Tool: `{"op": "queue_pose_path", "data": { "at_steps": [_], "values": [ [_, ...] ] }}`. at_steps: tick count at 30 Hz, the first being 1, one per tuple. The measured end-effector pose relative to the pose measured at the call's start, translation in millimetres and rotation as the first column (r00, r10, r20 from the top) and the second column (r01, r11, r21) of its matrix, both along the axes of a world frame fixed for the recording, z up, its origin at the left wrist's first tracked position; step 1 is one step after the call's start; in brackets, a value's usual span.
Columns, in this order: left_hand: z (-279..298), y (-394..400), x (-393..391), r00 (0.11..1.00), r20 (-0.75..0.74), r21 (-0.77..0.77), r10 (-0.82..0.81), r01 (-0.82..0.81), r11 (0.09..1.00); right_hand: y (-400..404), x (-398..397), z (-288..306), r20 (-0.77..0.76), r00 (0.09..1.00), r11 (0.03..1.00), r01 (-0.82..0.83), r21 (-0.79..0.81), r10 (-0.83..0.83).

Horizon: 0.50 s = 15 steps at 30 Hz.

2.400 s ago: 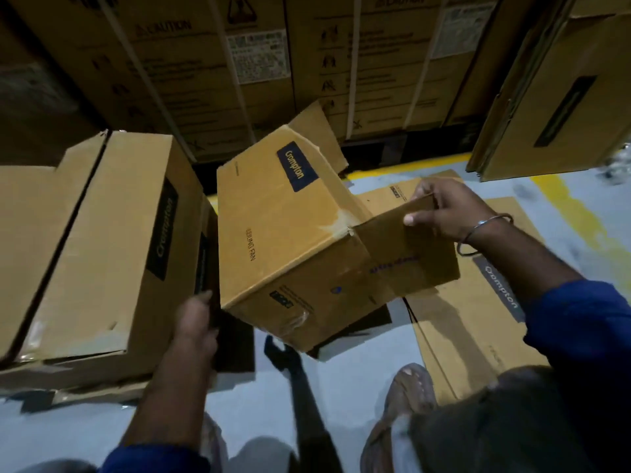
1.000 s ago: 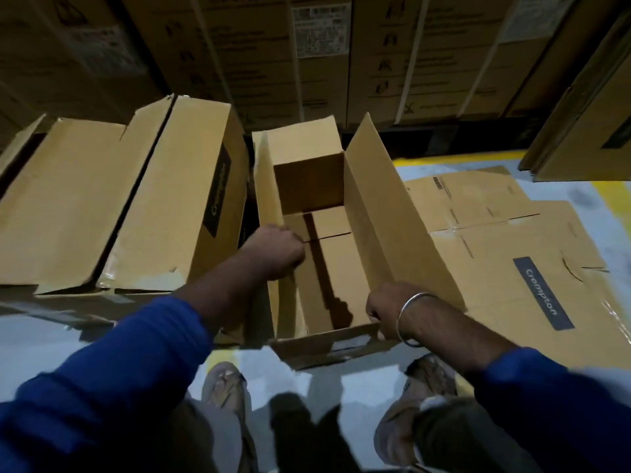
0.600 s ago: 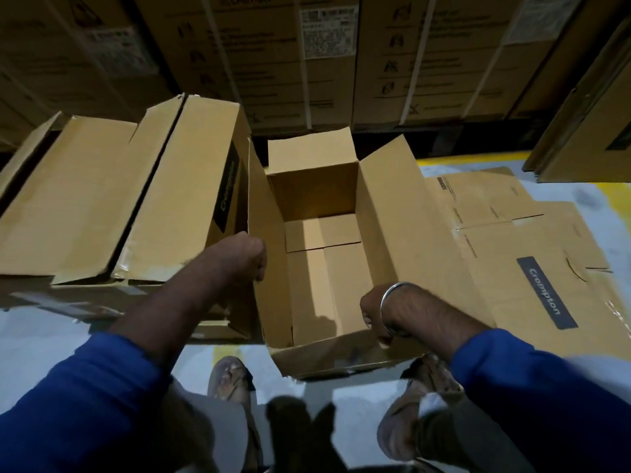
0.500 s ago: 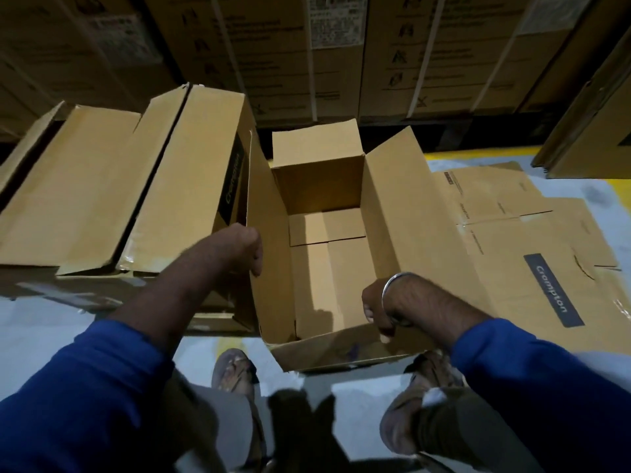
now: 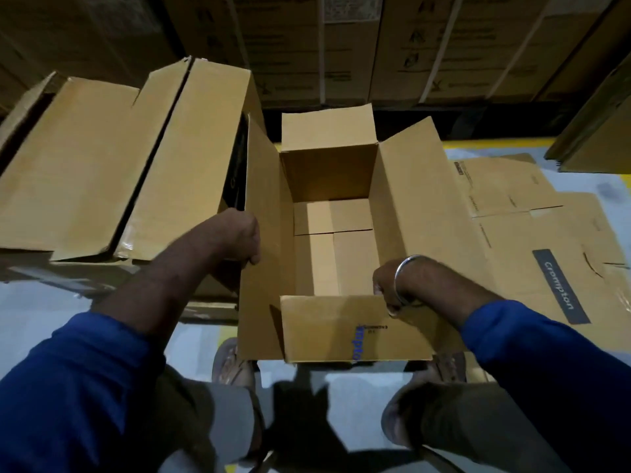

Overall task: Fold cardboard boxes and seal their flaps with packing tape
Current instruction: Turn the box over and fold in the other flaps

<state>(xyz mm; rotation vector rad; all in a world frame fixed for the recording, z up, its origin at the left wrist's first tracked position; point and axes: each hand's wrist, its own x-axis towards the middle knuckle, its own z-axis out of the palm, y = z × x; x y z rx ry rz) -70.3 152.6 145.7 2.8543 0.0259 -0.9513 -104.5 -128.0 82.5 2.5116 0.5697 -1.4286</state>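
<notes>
An open brown corrugated cardboard box stands upright on the pale grey floor, its mouth facing up and all four top flaps spread outward. Inside, the bottom flaps lie folded flat, their seams showing as lines across the base. The near short flap slopes toward the person and carries blue printed letters, only partly readable.

The hands are apart, one on each side of the box. The left hand is curled over the edge of the box's tall left flap, thumb on the inner face. The right hand pinches the right corner of the near short flap, fingers curled round its edge; a silver metal bangle sits on that wrist. Both forearms come out of blue sleeves.

Just left of the open box, touching or nearly touching its left flap, lies a larger closed brown cardboard carton with a dark seam running along its top. To the right of the open box, flattened brown cardboard sheets lie on the floor, one bearing a grey label that reads "Crompton". Behind the open box rises a wall of stacked brown cartons with printed handling marks. A yellow painted line runs on the floor beyond the flattened sheets. The person's sandalled feet stand just in front of the open box.
</notes>
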Motion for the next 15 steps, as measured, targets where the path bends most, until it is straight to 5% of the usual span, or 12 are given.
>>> {"op": "queue_pose_path", "data": {
  "at_steps": [5,11,15],
  "values": [
    [-2.2,0.0,1.1,0.999,-0.048,0.028,-0.007,0.008,1.000,-5.9,6.9,-48.3,0.138,0.986,0.993,0.077,0.088,-0.089],
    [-0.1,7.3,6.1,0.991,-0.100,0.044,-0.089,0.093,0.995,-13.1,18.8,-91.8,0.001,0.952,0.930,0.299,0.213,-0.307],
    [-4.9,13.5,12.5,0.989,-0.107,-0.013,-0.101,0.100,0.995,-6.2,62.0,-82.7,0.104,0.810,0.737,0.463,0.493,-0.578]
  ]
}}
